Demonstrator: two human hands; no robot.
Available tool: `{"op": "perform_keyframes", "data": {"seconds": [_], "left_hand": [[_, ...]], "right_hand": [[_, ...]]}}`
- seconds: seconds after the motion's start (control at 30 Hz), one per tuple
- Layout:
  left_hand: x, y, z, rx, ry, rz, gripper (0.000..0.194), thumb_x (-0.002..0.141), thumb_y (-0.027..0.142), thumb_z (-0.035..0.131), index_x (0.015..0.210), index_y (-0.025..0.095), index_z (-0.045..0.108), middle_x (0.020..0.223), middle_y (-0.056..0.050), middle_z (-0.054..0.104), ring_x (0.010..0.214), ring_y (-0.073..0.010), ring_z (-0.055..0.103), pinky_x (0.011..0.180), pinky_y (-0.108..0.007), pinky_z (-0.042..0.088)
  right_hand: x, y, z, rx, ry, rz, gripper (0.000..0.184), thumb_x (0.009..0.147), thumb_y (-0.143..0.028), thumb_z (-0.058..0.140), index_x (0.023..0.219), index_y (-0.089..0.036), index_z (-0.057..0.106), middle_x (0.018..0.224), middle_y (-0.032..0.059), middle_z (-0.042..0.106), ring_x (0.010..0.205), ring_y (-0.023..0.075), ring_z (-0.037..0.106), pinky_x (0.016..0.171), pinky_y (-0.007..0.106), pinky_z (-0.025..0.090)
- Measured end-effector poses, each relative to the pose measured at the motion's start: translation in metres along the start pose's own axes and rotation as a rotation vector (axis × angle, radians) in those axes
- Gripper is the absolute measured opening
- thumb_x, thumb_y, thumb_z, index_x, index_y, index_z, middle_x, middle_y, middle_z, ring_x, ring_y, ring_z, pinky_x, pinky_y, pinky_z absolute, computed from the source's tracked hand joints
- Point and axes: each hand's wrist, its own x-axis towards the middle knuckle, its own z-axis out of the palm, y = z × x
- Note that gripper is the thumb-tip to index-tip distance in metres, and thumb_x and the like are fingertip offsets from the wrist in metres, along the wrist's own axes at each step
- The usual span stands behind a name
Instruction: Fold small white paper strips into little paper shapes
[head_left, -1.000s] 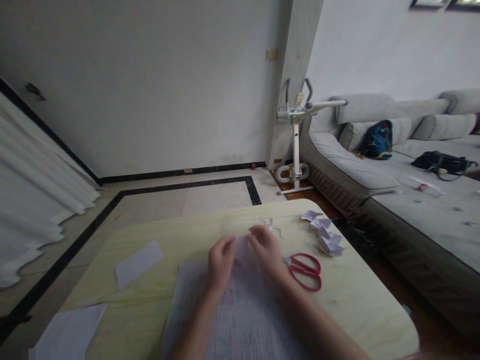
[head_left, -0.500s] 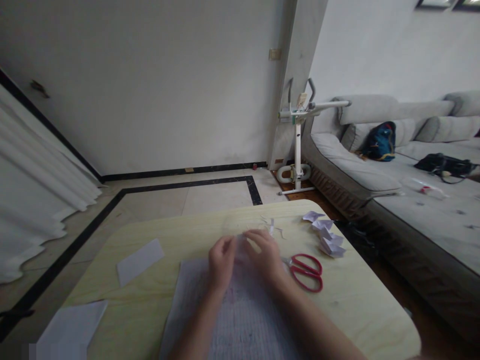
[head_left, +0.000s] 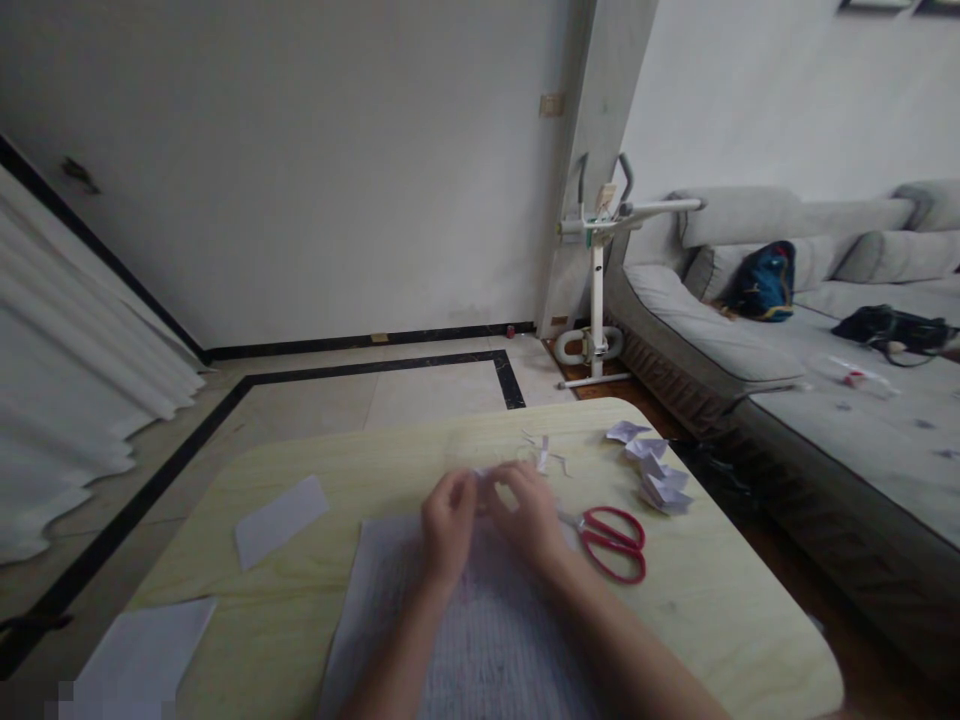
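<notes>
Between my hands is a small piece of white paper [head_left: 484, 484], pinched from both sides and mostly hidden by the fingers. My left hand [head_left: 448, 522] is closed on its left part. On the other side my right hand [head_left: 525, 510] pinches it, with thumb and forefinger curved round. Both hands are over the far edge of a large written sheet [head_left: 397, 570] lying on the table. Right of my right hand are scissors [head_left: 615, 545] with red handles, their blades partly hidden by the hand. Several folded white paper pieces [head_left: 656, 470] stand in a row near the right edge.
The pale wooden table [head_left: 720, 620] has thin paper scraps [head_left: 544, 455] beyond my right hand. At its left lie a white paper rectangle [head_left: 281, 520] and a larger paper stack [head_left: 150, 650]. A grey sofa [head_left: 697, 335] and a white exercise machine [head_left: 596, 290] stand beyond.
My right hand has shifted slightly left, closer to my left hand. Its thumb and forefinger are more curled round the paper. Scissors and folded pieces stay put.
</notes>
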Motion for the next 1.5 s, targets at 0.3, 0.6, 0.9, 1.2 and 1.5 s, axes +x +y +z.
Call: {"op": "perform_keyframes", "data": {"seconds": [0.3, 0.6, 0.9, 1.2, 1.5], "left_hand": [[0.0, -0.004, 0.001, 0.055, 0.002, 0.052, 0.024, 0.081, 0.036, 0.051, 0.087, 0.016, 0.063, 0.083, -0.006, 0.067, 0.079, -0.019, 0.062, 0.071, -0.026, 0.047], [0.005, -0.007, 0.0, -0.01, 0.003, 0.003, 0.032, 0.081, 0.039, 0.051, 0.096, 0.014, 0.065, 0.098, -0.01, 0.067, 0.093, -0.0222, 0.061, 0.082, -0.031, 0.047], [0.002, 0.001, 0.004, -0.2, -0.123, -0.11, 0.043, 0.075, 0.04, 0.06, 0.108, 0.012, 0.059, 0.103, -0.011, 0.066, 0.089, -0.0228, 0.064, 0.073, -0.03, 0.053], [0.001, 0.013, 0.006, -0.202, -0.137, -0.129, 0.043, 0.07, 0.037, 0.066, 0.104, 0.012, 0.061, 0.094, -0.009, 0.068, 0.085, -0.0222, 0.065, 0.071, -0.028, 0.053], [-0.001, -0.003, 0.008, -0.215, -0.189, -0.126, 0.048, 0.074, 0.038, 0.063, 0.115, 0.014, 0.055, 0.104, -0.011, 0.065, 0.087, -0.0214, 0.064, 0.07, -0.029, 0.054]], "right_hand": [[0.0, 0.001, 0.002, 0.092, -0.031, 0.053, 0.012, 0.075, -0.015, 0.055, 0.083, -0.02, 0.062, 0.078, 0.0038, 0.059, 0.075, 0.0175, 0.052, 0.068, 0.03, 0.043], [-0.002, 0.003, -0.002, 0.15, -0.089, -0.026, 0.045, 0.068, -0.004, 0.048, 0.107, -0.021, 0.063, 0.092, 0.0072, 0.057, 0.086, 0.0199, 0.051, 0.076, 0.034, 0.044], [-0.001, 0.002, -0.007, 0.205, -0.053, -0.047, 0.05, 0.069, -0.003, 0.04, 0.112, -0.022, 0.06, 0.096, 0.0067, 0.06, 0.09, 0.0201, 0.053, 0.079, 0.036, 0.043], [-0.005, 0.004, -0.004, 0.21, 0.03, 0.027, 0.042, 0.07, -0.005, 0.044, 0.105, -0.02, 0.061, 0.087, 0.0048, 0.065, 0.078, 0.0178, 0.057, 0.073, 0.032, 0.045], [0.007, 0.006, -0.008, 0.19, 0.122, 0.137, 0.023, 0.076, -0.017, 0.054, 0.096, -0.02, 0.065, 0.087, 0.006, 0.061, 0.081, 0.0182, 0.055, 0.072, 0.031, 0.044]]}}
